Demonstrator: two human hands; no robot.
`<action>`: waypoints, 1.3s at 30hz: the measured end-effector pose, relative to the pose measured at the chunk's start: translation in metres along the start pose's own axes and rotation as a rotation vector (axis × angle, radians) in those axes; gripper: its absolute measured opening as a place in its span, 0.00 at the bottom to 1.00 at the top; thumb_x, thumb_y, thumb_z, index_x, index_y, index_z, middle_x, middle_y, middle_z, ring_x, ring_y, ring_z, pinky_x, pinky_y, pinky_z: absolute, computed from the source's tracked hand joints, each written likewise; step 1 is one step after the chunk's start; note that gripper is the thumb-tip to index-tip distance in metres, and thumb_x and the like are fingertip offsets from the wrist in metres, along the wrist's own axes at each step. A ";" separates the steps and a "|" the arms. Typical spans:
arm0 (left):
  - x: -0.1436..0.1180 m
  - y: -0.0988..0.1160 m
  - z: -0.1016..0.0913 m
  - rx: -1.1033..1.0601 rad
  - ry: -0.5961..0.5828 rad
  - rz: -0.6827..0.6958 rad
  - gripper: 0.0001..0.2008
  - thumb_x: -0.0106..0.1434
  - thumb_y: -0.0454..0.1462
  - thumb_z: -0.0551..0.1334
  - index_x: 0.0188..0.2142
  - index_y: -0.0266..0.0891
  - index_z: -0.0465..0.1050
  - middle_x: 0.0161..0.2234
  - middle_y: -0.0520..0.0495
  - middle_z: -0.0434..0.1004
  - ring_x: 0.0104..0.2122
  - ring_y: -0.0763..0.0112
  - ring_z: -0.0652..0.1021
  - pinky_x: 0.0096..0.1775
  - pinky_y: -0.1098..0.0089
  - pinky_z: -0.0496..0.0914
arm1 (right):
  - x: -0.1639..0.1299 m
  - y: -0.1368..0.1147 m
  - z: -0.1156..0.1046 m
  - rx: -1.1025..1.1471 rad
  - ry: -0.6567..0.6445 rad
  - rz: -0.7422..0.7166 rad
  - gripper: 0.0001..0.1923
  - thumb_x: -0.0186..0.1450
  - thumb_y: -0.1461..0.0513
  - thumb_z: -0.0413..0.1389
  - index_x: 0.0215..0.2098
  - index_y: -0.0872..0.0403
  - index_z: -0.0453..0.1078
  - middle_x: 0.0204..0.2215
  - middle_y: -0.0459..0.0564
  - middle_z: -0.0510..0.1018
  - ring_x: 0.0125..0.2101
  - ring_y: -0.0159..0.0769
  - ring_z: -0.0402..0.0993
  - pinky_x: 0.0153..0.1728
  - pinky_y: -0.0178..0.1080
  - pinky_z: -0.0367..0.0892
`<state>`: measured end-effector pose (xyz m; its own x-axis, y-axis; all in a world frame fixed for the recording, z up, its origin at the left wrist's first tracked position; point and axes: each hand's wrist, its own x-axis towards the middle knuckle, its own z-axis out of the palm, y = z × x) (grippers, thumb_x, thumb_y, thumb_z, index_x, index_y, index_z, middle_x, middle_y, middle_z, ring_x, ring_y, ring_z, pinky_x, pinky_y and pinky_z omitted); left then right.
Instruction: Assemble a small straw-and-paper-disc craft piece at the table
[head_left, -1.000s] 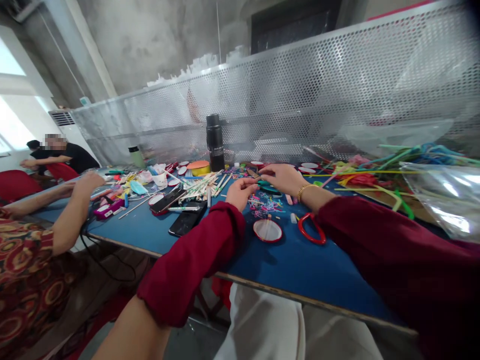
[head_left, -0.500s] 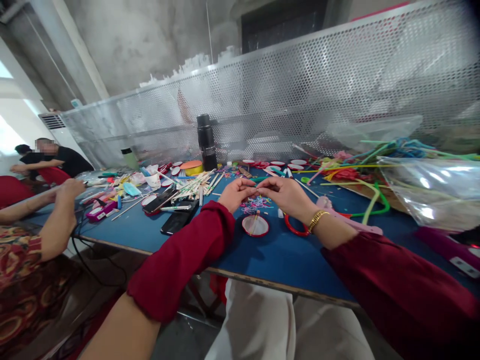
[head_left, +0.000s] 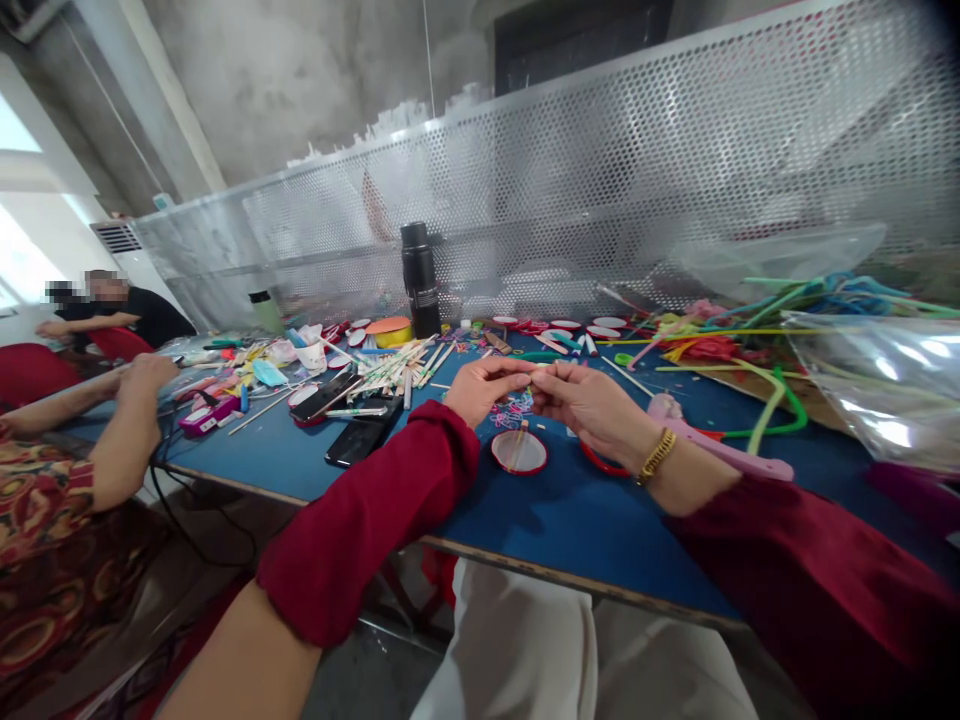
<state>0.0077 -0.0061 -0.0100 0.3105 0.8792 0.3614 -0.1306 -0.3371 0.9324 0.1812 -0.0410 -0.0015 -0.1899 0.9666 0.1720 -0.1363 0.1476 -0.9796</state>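
Note:
My left hand and my right hand meet fingertip to fingertip above the blue table. Both are closed in a pinch, and whatever lies between the fingers is too small to make out. Below them is a pile of small coloured bands or strips. Nearer to me lies a round white disc with a red rim, a thin stick across it. A red ring-like handle shows partly under my right wrist.
Left of my hands lie phones and a heap of pale sticks. A black bottle stands by the perforated metal screen. To the right are coloured pipe cleaners and a clear plastic bag. A co-worker's hands are at far left.
My fingers have shifted slightly, still pinched together, with my right hand turned a little. The whole view has moved a bit, so things sit slightly further right.

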 end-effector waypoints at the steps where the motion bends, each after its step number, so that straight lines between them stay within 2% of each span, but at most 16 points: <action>1: 0.000 0.001 0.001 0.014 0.006 0.015 0.11 0.55 0.40 0.74 0.38 0.39 0.85 0.30 0.49 0.80 0.26 0.77 0.69 0.29 0.71 0.62 | 0.000 0.000 0.000 0.045 -0.002 0.027 0.21 0.52 0.48 0.73 0.28 0.51 0.71 0.25 0.45 0.73 0.27 0.30 0.69 0.33 0.37 0.76; 4: -0.001 0.004 0.003 0.032 0.025 0.078 0.08 0.55 0.38 0.73 0.35 0.39 0.85 0.34 0.47 0.82 0.27 0.75 0.71 0.31 0.70 0.63 | -0.001 0.000 0.002 0.167 0.004 0.086 0.22 0.48 0.50 0.76 0.28 0.52 0.71 0.24 0.43 0.72 0.25 0.28 0.67 0.31 0.35 0.76; 10: -0.001 0.005 0.004 0.082 0.029 0.092 0.13 0.54 0.42 0.74 0.36 0.37 0.83 0.29 0.49 0.80 0.26 0.77 0.70 0.31 0.71 0.63 | 0.000 0.003 0.006 0.220 0.054 0.075 0.27 0.41 0.48 0.78 0.26 0.54 0.71 0.24 0.42 0.73 0.23 0.25 0.66 0.28 0.34 0.75; 17: 0.004 0.000 -0.001 0.089 0.050 0.097 0.14 0.55 0.44 0.73 0.36 0.36 0.83 0.31 0.49 0.81 0.30 0.74 0.74 0.37 0.70 0.68 | -0.001 0.004 0.007 0.210 0.056 0.084 0.22 0.48 0.52 0.76 0.29 0.54 0.74 0.27 0.44 0.78 0.23 0.26 0.69 0.27 0.34 0.74; 22: 0.005 0.001 -0.005 0.158 0.040 0.176 0.08 0.58 0.40 0.71 0.35 0.38 0.84 0.35 0.46 0.83 0.37 0.69 0.77 0.43 0.68 0.70 | -0.002 0.003 0.006 0.229 0.048 0.095 0.21 0.48 0.54 0.77 0.31 0.55 0.75 0.27 0.44 0.79 0.23 0.26 0.71 0.26 0.33 0.74; 29: 0.005 -0.002 -0.006 0.231 -0.001 0.284 0.08 0.60 0.40 0.71 0.37 0.40 0.86 0.37 0.44 0.83 0.39 0.67 0.78 0.45 0.66 0.72 | -0.002 0.002 0.006 0.231 0.060 0.089 0.23 0.44 0.53 0.77 0.28 0.54 0.73 0.24 0.41 0.75 0.22 0.26 0.69 0.26 0.33 0.74; 34: 0.008 -0.008 -0.006 0.082 -0.040 0.205 0.19 0.53 0.42 0.76 0.43 0.38 0.82 0.36 0.46 0.83 0.36 0.69 0.79 0.43 0.66 0.73 | -0.005 -0.003 0.007 0.205 0.079 0.048 0.21 0.47 0.53 0.76 0.29 0.53 0.73 0.24 0.41 0.75 0.25 0.27 0.71 0.28 0.34 0.74; 39: 0.006 -0.005 -0.004 0.136 0.006 0.236 0.16 0.53 0.45 0.75 0.33 0.36 0.79 0.28 0.49 0.80 0.29 0.71 0.77 0.36 0.68 0.71 | -0.006 -0.002 0.007 0.194 0.098 0.030 0.24 0.43 0.51 0.77 0.28 0.52 0.72 0.24 0.41 0.76 0.25 0.28 0.71 0.27 0.33 0.72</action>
<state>0.0066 0.0024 -0.0123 0.2806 0.7729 0.5692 -0.0706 -0.5748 0.8153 0.1760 -0.0487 -0.0002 -0.1023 0.9872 0.1226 -0.3185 0.0843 -0.9442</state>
